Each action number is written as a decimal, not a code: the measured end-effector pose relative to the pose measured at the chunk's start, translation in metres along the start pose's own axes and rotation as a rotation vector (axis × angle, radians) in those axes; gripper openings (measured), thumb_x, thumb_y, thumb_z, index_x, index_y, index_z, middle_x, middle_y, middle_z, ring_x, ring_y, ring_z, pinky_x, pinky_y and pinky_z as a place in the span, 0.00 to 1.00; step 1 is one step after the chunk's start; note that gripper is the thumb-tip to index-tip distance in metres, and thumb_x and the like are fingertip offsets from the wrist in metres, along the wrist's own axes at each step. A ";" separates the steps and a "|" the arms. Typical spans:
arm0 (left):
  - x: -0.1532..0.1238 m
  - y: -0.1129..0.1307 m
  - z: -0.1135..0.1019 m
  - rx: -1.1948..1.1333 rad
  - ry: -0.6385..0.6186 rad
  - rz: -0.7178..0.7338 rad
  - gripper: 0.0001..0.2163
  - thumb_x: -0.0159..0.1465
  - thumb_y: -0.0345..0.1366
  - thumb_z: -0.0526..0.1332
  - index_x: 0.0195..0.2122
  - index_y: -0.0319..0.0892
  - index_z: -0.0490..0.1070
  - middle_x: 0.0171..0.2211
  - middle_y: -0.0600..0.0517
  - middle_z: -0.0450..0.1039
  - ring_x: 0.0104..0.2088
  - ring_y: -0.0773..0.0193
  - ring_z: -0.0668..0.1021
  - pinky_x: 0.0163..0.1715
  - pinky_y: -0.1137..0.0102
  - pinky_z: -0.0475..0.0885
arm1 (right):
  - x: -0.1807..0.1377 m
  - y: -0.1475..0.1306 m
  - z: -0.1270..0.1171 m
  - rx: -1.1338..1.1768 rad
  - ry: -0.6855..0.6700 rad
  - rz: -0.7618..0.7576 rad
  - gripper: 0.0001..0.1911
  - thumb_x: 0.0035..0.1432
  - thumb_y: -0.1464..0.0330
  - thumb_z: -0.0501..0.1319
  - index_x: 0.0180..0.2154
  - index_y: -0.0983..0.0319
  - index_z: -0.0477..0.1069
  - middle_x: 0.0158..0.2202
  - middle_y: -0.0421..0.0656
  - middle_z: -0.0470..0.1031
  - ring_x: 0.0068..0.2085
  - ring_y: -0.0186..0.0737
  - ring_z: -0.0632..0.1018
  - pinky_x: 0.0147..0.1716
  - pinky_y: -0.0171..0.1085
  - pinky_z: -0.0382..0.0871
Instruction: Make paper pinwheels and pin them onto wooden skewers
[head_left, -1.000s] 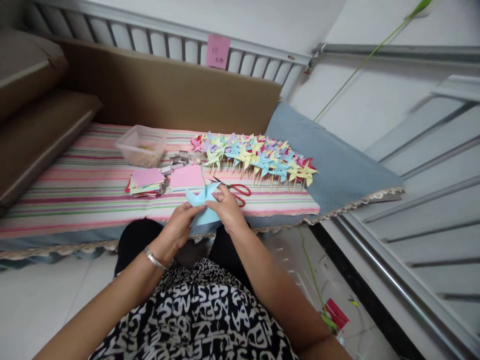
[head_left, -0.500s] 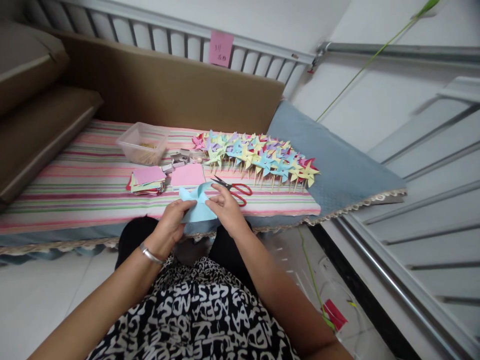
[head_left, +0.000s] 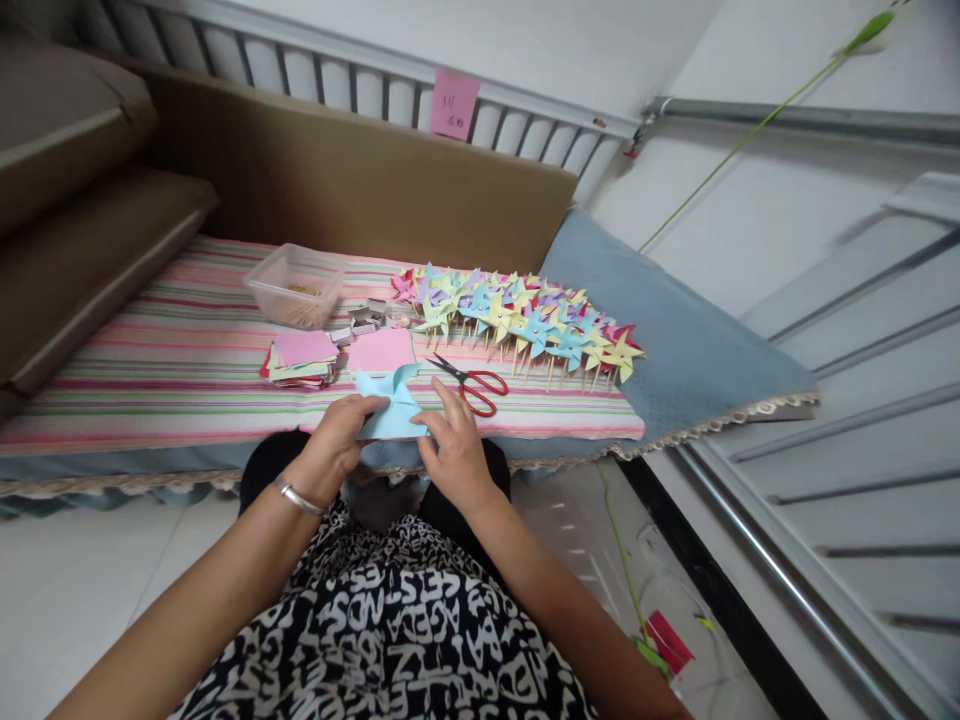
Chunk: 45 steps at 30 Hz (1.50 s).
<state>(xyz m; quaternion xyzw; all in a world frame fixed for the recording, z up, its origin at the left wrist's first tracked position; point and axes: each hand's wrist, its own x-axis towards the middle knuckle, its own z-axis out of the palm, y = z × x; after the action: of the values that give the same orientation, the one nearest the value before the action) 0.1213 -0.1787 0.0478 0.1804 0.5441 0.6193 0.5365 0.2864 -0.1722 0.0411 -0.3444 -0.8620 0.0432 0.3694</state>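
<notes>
A light blue paper sheet point(head_left: 397, 418), cut and partly folded like a pinwheel, is held above the front edge of the striped cloth. My left hand point(head_left: 339, 440) pinches its left side, thumb on top and fingers underneath. At the sheet's lower right corner, the thumb and a fingertip of my right hand point(head_left: 457, 458) close on the paper, while another finger points up and away. Red-handled scissors point(head_left: 480, 388) lie just beyond my right hand, blades towards the upper left. A pink sheet point(head_left: 381, 350) rests behind the blue paper.
Several paper pinwheels on sticks point(head_left: 517, 320) stand in rows to the right. A clear plastic box point(head_left: 292, 290) containing thin sticks, small open boxes point(head_left: 367, 318) and a stack of coloured paper point(head_left: 302, 358) sit at the left. Cardboard point(head_left: 360, 180) leans behind.
My right hand has moved from the raised upper right flap down to the lower right corner. That flap now curls free, while my left hand keeps its hold.
</notes>
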 end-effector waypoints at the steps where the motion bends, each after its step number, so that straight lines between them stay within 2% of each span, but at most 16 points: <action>1: 0.001 0.000 -0.001 0.004 0.000 -0.014 0.13 0.38 0.33 0.69 0.26 0.37 0.72 0.20 0.52 0.73 0.22 0.61 0.74 0.23 0.67 0.69 | 0.001 0.001 0.000 -0.008 0.015 -0.004 0.12 0.54 0.77 0.55 0.38 0.60 0.73 0.61 0.50 0.59 0.60 0.51 0.63 0.57 0.53 0.61; 6: 0.005 -0.001 -0.004 0.011 -0.012 -0.057 0.15 0.36 0.34 0.69 0.26 0.36 0.72 0.20 0.53 0.72 0.21 0.63 0.72 0.24 0.67 0.68 | -0.001 0.006 -0.002 -0.019 0.048 -0.025 0.09 0.57 0.74 0.57 0.36 0.60 0.75 0.58 0.50 0.65 0.57 0.49 0.66 0.56 0.50 0.62; 13: 0.002 0.001 -0.003 0.036 0.004 -0.064 0.14 0.35 0.34 0.69 0.24 0.37 0.71 0.18 0.54 0.70 0.20 0.64 0.71 0.23 0.68 0.66 | -0.004 0.007 -0.005 -0.082 0.006 -0.007 0.07 0.57 0.71 0.59 0.36 0.59 0.76 0.54 0.49 0.69 0.56 0.50 0.67 0.55 0.51 0.62; 19: -0.001 0.003 -0.001 0.051 0.002 -0.074 0.15 0.35 0.35 0.69 0.26 0.38 0.71 0.19 0.54 0.71 0.21 0.64 0.71 0.24 0.68 0.68 | -0.003 0.005 -0.004 -0.045 0.017 -0.003 0.09 0.56 0.71 0.59 0.38 0.59 0.76 0.56 0.50 0.68 0.57 0.51 0.65 0.56 0.52 0.61; 25: -0.004 0.004 0.001 0.066 -0.003 -0.058 0.13 0.35 0.34 0.69 0.22 0.38 0.69 0.17 0.54 0.70 0.18 0.65 0.70 0.20 0.70 0.65 | -0.002 0.004 -0.008 0.037 0.042 0.021 0.13 0.56 0.74 0.57 0.42 0.59 0.73 0.54 0.49 0.70 0.56 0.49 0.67 0.56 0.52 0.61; 34: -0.004 -0.002 0.001 0.105 -0.006 -0.010 0.11 0.37 0.33 0.69 0.21 0.38 0.70 0.15 0.54 0.70 0.16 0.67 0.69 0.18 0.72 0.62 | 0.004 0.004 -0.013 0.098 0.042 -0.040 0.07 0.57 0.71 0.59 0.33 0.58 0.76 0.55 0.47 0.70 0.58 0.48 0.66 0.56 0.51 0.61; 40: -0.006 -0.009 0.004 0.136 -0.081 0.017 0.10 0.38 0.33 0.69 0.23 0.37 0.74 0.19 0.51 0.74 0.18 0.66 0.71 0.20 0.72 0.63 | 0.013 0.003 -0.006 0.159 0.049 0.115 0.04 0.54 0.71 0.63 0.30 0.58 0.76 0.60 0.46 0.65 0.63 0.51 0.59 0.58 0.56 0.57; 45: -0.011 -0.011 0.008 0.161 -0.104 0.032 0.07 0.38 0.33 0.69 0.19 0.37 0.74 0.17 0.52 0.73 0.17 0.66 0.70 0.20 0.72 0.62 | 0.016 0.002 0.000 0.187 0.020 0.225 0.02 0.51 0.71 0.66 0.27 0.59 0.75 0.60 0.48 0.65 0.63 0.53 0.59 0.59 0.57 0.55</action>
<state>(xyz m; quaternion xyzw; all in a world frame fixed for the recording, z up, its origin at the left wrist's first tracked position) 0.1366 -0.1858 0.0449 0.2632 0.5606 0.5721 0.5377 0.2796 -0.1603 0.0505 -0.4035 -0.8065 0.1609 0.4011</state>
